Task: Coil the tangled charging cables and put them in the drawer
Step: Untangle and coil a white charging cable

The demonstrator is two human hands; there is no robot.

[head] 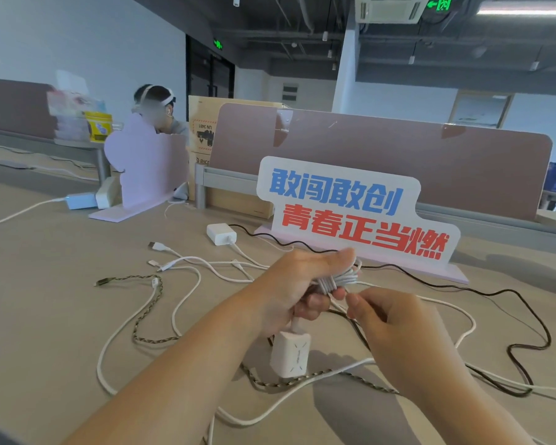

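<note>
My left hand (297, 285) grips a coiled bundle of white cable (336, 279) above the desk, thumb along its top. A white charger block (290, 354) hangs from this bundle below the hand. My right hand (384, 311) pinches the loose white end of that cable right beside the coil. On the beige desk (45, 316) lie more tangled cables: a braided one (148, 313), a black one (511, 319), and several white ones (206, 264). A second white charger (221, 233) rests further back. No drawer is visible.
A standing sign (353, 213) with blue and red characters stands just behind my hands. A lilac stand (148, 165) and a white power adapter (81, 200) sit at the back left. A brown desk divider (398, 155) closes the far side. Another person sits beyond it.
</note>
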